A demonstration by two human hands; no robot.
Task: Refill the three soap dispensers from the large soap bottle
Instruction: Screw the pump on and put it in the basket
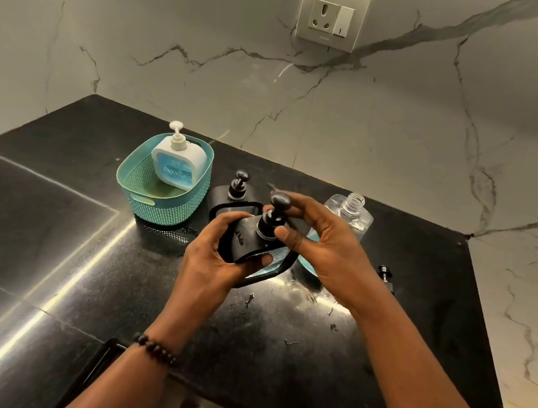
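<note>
My left hand (216, 248) grips the body of a black soap dispenser (249, 239), tilted above the black counter (48, 242). My right hand (320, 245) pinches the collar of its black pump head (273, 214). A second black dispenser (236, 192) stands just behind, pump on. A white dispenser with blue soap (178, 163) sits in a teal basket (144, 193) at the left. The clear large soap bottle (349, 211) stands uncapped behind my right hand, with a little blue soap showing low down.
A small black cap (384, 273) lies on the counter to the right of my right wrist. Soap smears and drips mark the counter in front of my hands. A marble wall with a socket (333, 17) rises behind. The counter's edge runs close on the right.
</note>
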